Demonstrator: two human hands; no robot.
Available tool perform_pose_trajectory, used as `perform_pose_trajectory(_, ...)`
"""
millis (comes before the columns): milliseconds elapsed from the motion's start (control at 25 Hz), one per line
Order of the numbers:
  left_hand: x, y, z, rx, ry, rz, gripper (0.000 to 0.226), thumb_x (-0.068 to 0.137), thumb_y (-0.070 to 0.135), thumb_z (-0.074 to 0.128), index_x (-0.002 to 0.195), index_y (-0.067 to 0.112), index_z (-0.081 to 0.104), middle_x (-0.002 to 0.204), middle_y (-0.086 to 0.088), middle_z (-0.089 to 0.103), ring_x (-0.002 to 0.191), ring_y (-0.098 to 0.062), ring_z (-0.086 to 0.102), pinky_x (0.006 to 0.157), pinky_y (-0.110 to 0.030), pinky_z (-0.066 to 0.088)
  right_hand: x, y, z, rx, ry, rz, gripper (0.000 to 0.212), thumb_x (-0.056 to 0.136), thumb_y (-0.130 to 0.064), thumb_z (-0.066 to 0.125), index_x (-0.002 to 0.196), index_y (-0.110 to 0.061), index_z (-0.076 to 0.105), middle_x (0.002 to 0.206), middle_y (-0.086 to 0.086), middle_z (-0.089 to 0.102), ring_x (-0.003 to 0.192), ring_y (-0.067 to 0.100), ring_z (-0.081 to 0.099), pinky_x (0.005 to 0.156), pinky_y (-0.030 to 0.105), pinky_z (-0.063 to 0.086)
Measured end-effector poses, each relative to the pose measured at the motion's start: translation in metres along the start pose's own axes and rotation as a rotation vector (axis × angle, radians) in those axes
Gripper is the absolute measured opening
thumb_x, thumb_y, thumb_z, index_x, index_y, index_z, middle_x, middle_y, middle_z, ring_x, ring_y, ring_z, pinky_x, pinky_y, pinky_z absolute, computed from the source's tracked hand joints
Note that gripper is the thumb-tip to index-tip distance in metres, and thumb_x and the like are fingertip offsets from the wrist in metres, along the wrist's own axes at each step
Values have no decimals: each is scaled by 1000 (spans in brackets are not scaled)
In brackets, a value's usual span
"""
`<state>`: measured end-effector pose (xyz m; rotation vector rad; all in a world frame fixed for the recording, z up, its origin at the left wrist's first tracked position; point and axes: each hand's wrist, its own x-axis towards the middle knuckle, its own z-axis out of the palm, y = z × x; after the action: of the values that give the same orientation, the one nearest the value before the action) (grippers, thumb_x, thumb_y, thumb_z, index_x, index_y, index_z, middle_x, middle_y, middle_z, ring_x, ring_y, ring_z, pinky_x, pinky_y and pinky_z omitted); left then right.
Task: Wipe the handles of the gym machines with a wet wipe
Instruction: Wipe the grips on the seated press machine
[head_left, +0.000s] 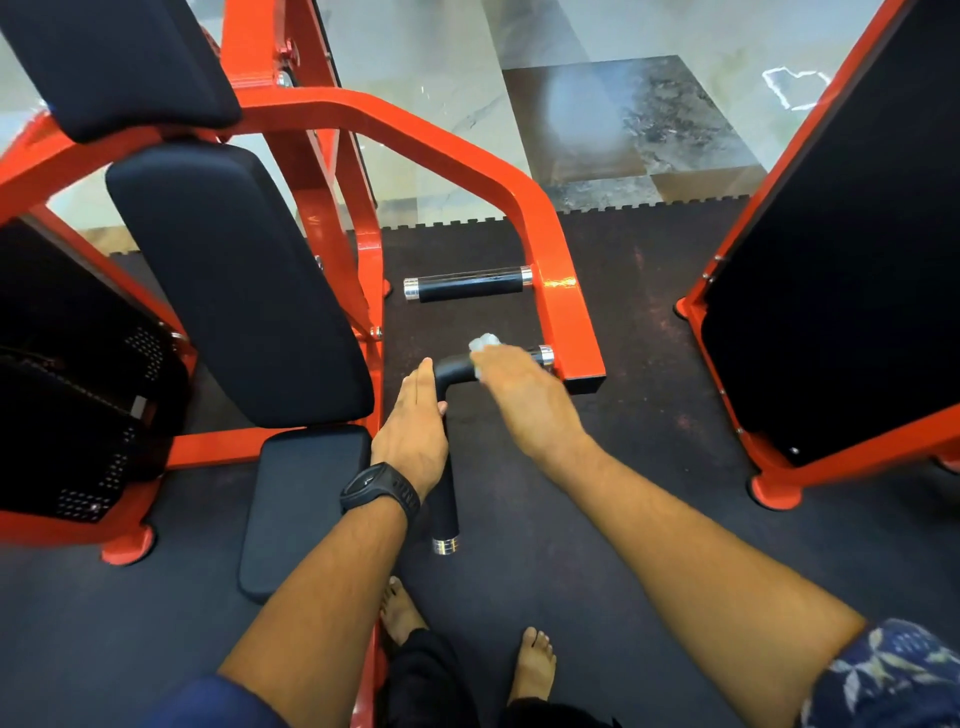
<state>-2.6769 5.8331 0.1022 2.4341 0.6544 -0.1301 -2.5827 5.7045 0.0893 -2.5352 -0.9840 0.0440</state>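
The white crumpled wet wipe (484, 343) sits on the short crosswise arm of the black L-shaped rubber-covered handle (451, 370), just past the bend. Our right hand (519, 395) presses it there, fingers closed down over it. Our left hand (413, 431) holds the long arm of the same handle below the bend, one fingertip curling round its far side.

To do this stroke well, we judge the wipe should wrap round the bar, slide out to the chrome collar, then turn to reach the underside while the left hand steadies the handle. The straight black handle with chrome ends (470, 285) stands just beyond on the red steel frame (550, 249), with nothing touching it.

We cannot see the right fingertips, the bar's underside or how damp the wipe is. Our left palm covers part of the long arm.
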Motion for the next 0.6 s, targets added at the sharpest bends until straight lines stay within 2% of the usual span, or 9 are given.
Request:
perform_pose_trajectory(80, -1, 0, 0, -57, 2, 12, 68, 90, 55, 28, 154, 46, 8, 151, 11, 46, 123, -19, 54, 102, -45, 41, 1, -6, -3, -10, 56, 98, 47, 90, -6, 58, 135, -14, 50, 126, 4, 56, 119, 22, 52, 90, 39, 52)
perform_pose_trajectory(160, -1, 0, -4, -120, 17, -20, 79, 75, 74, 15, 151, 54, 16, 146, 12, 51, 120, -16, 55, 106, -44, 38, 2, -22, -1, -1, 25, 8, 46, 91, -3, 55, 136, -5, 52, 136, 12, 53, 127, 29, 49, 98, 41, 49)
perform_pose_trajectory(240, -1, -2, -3, -67, 54, 30, 66, 87, 69, 23, 151, 55, 13, 147, 11, 50, 124, -21, 55, 101, -39, 38, 7, -26, -1, 4, -25, -116, 41, 92, -2, 53, 133, -4, 56, 140, 15, 52, 128, 30, 48, 101, 44, 47)
perform_pose_trajectory(320, -2, -2, -1, 3, 22, 70, 64, 96, 54, 33, 154, 46, 9, 153, 9, 44, 124, -19, 53, 95, -35, 36, 14, -20, 0, -12, 47, -43, 24, 90, -4, 53, 110, -10, 65, 135, 8, 59, 108, 25, 57, 84, 38, 53)
perform_pose_trajectory(360, 0, -5, 1, 28, 9, 68, 65, 92, 59, 31, 154, 47, 14, 150, 9, 47, 124, -19, 53, 96, -33, 35, 14, -22, 0, 0, 91, 40, 17, 91, -3, 51, 98, -9, 65, 128, 9, 63, 98, 25, 59, 75, 36, 51)
perform_pose_trajectory(400, 3, -8, 2, 102, 33, 77, 67, 84, 71, 27, 148, 52, 28, 141, 9, 56, 122, -20, 55, 101, -35, 38, 13, -27, 5, 3, 90, 68, 15, 92, -3, 51, 95, -6, 66, 117, 12, 65, 93, 26, 59, 73, 36, 50)
perform_pose_trajectory(480, 4, -9, 2, 72, 70, -2, 69, 72, 89, 24, 123, 56, 56, 121, 7, 67, 110, -21, 62, 102, -43, 45, 11, -38, 13, -20, 38, -67, 16, 93, -9, 54, 100, -5, 67, 102, 10, 63, 92, 26, 60, 72, 36, 52)
perform_pose_trajectory(520, 5, -9, 1, 93, 96, 26, 68, 73, 88, 24, 124, 54, 56, 122, 6, 67, 107, -19, 63, 101, -45, 47, 13, -36, 15, -23, 37, -119, 20, 94, -15, 52, 105, -9, 67, 100, 7, 63, 94, 24, 60, 73, 35, 54)
perform_pose_trajectory(600, -3, -4, 2, -20, 27, 36, 62, 87, 68, 25, 148, 54, 24, 141, 11, 56, 118, -20, 59, 105, -43, 43, 23, -28, 7, 5, 66, -25, 27, 95, -19, 47, 117, -17, 63, 103, 2, 63, 101, 21, 59, 75, 31, 50)
